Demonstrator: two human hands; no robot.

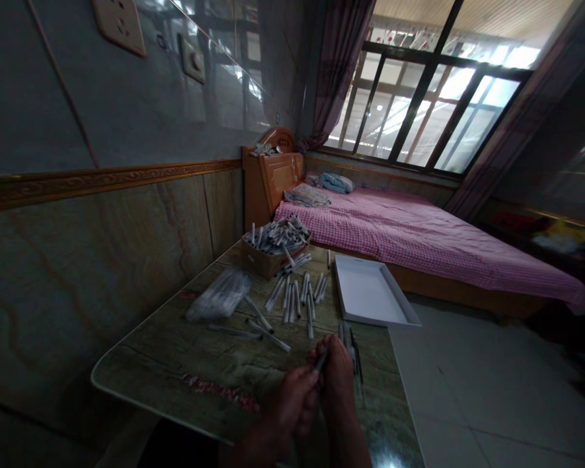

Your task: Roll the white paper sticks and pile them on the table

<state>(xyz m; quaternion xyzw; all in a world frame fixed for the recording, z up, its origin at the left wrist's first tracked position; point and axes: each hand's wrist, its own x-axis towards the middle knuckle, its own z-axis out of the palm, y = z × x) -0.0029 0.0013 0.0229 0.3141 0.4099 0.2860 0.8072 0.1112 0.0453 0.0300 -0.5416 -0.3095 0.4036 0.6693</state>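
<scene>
Close together over the near part of the table, my left hand (297,396) and my right hand (335,370) are both closed around a dark, slim pen (323,357). Fingers cover most of it. Beside my right hand lie several dark, thin pen pieces (358,361) on the tabletop. Farther off, whitish pens with dark ends (292,302) are spread in loose rows. A cardboard box (263,263) at the back is heaped with similar pens (283,234). To its left front rests a clear plastic bag (219,296), its contents blurred.
A shallow white tray (370,292) sits at the table's right edge, partly overhanging. The green marbled table (175,357) meets a tiled wall (151,240) on the left. Behind stands a bed with a pink checked sheet (390,221); tiled floor (458,364) lies to the right.
</scene>
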